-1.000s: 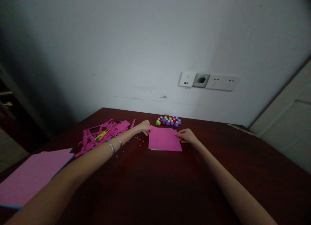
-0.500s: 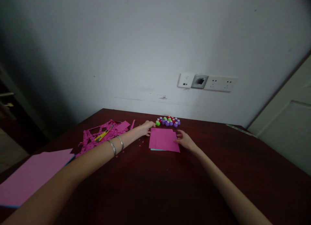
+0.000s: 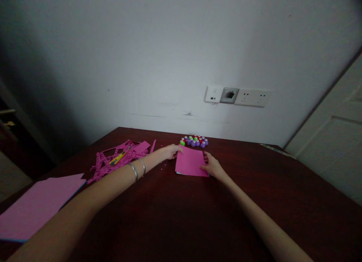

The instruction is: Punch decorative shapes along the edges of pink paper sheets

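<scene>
A small stack of pink paper sheets [image 3: 191,161] lies on the dark red table, with a sliver of pale blue under its front left corner. My left hand [image 3: 172,151] grips the stack's upper left edge, thumb on top and fingers at the side. At the right edge my right hand [image 3: 212,166] holds the stack, its thumb lying over the paper and its fingers around the side. Just behind the stack sit several small purple, green and red paper punches [image 3: 194,141].
Pink cut-out paper scraps [image 3: 102,164] lie to the left with a yellow utility knife [image 3: 118,157] on them. Larger pink sheets [image 3: 42,201] rest at the near left. A flat strip [image 3: 278,150] lies at the far right edge. Wall sockets [image 3: 253,97] are above.
The top sheets have shifted and line up more closely, so less pale blue shows. My left hand has moved right onto the stack's edge, and my right thumb now lies further over it.
</scene>
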Available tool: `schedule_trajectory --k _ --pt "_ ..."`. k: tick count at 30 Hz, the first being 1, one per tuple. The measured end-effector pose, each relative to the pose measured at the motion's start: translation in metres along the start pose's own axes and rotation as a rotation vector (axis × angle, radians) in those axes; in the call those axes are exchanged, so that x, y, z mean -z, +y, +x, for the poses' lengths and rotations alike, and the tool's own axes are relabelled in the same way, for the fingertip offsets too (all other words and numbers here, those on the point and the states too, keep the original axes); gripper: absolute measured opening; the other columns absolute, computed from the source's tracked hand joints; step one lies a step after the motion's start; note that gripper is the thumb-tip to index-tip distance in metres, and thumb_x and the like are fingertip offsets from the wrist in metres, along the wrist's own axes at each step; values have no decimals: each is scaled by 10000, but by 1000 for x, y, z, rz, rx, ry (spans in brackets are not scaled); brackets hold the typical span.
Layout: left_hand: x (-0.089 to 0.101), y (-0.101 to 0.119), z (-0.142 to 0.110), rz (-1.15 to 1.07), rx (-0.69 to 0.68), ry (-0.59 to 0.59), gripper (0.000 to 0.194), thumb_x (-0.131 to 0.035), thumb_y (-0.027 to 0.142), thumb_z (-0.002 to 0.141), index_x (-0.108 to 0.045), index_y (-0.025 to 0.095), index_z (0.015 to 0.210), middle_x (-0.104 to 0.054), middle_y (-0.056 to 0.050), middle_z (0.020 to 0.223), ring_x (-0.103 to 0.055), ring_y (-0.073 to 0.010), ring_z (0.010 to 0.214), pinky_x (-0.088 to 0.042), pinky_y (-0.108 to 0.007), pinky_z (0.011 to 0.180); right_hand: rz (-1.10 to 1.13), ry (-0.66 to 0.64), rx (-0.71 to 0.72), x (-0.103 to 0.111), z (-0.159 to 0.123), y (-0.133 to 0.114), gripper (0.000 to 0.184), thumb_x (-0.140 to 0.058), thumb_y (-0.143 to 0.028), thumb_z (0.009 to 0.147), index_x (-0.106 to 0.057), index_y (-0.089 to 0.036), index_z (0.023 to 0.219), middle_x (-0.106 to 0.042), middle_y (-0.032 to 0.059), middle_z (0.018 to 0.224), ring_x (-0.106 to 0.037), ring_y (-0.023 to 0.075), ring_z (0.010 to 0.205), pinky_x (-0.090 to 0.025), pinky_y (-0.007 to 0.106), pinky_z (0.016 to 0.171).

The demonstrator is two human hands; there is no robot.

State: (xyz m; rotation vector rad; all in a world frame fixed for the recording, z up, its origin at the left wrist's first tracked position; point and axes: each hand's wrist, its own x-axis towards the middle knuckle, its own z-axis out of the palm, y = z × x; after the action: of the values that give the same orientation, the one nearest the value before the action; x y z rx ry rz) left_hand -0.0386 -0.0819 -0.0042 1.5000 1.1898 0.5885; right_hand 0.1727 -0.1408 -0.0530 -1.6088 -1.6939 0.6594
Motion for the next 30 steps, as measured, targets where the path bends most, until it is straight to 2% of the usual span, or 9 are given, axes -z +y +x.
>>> schedule_trajectory --k 2,4,7,10,14,18,22,27,30 --pt "-8 -4 -2 -51 20 61 104 -662 110 617 -627 115 715 -637 -61 666 -605 -183 691 -479 -295 641 35 38 -16 -2 0 2 769 -706 -127 526 -419 -103 1239 -555 162 1106 -591 240 911 -481 367 787" --pt "-18 -8 -6 -80 20 87 116 -633 67 585 -622 101 696 -636 -45 635 -597 -172 638 -474 -284 608 86 73 -24 -3 -1 5 793 -722 -137 501 -421 -110 1234 -556 164 1106 -600 245 890 -489 384 775" --pt "-33 -9 -13 -131 -26 113 127 -582 54 606 -624 101 716 -642 -35 655 -579 -148 595 -458 -266 579 195 112 -16 -3 -2 8 766 -728 -142 482 -446 -155 1194 -595 124 1057 -619 231 851 -513 370 731" --pt "-40 -7 -20 -178 -98 98 132 -576 71 639 -630 108 753 -653 -36 719 -578 -135 621 -455 -255 602 324 146 -2 1 0 8 657 -721 -165 494 -486 -164 1108 -640 101 973 -640 222 791 -531 356 681" --pt "-38 2 -25 -227 -296 102 166 -622 143 656 -632 96 815 -653 -45 752 -577 -139 653 -453 -272 647 491 170 55 13 4 -1 410 -703 -243 547 -552 -160 919 -680 96 897 -652 225 779 -534 363 698" --pt "-32 8 -23 -249 -478 219 244 -664 178 634 -624 102 862 -657 -47 796 -581 -147 698 -453 -295 705 593 214 138 21 4 -15 388 -684 -310 595 -560 -169 934 -680 81 945 -644 217 844 -518 362 765" --pt "-34 1 -20 -275 -496 277 289 -682 150 601 -603 103 875 -649 -48 815 -579 -144 713 -456 -294 714 618 221 164 16 0 -16 394 -686 -281 569 -554 -172 925 -675 79 930 -642 215 837 -516 363 767" --pt "-39 -14 -16 -375 -521 283 498 -695 121 578 -528 129 1047 -628 -44 912 -581 -151 813 -457 -290 764 610 207 164 9 -4 -7 384 -668 -240 542 -558 -172 904 -678 71 904 -643 212 832 -510 370 775" --pt "-44 -12 -17 -373 -558 320 497 -682 97 569 -528 137 1039 -621 -36 934 -576 -154 849 -445 -286 798 574 224 158 8 -2 -5 325 -651 -237 553 -579 -153 858 -683 71 855 -641 216 801 -497 385 787"
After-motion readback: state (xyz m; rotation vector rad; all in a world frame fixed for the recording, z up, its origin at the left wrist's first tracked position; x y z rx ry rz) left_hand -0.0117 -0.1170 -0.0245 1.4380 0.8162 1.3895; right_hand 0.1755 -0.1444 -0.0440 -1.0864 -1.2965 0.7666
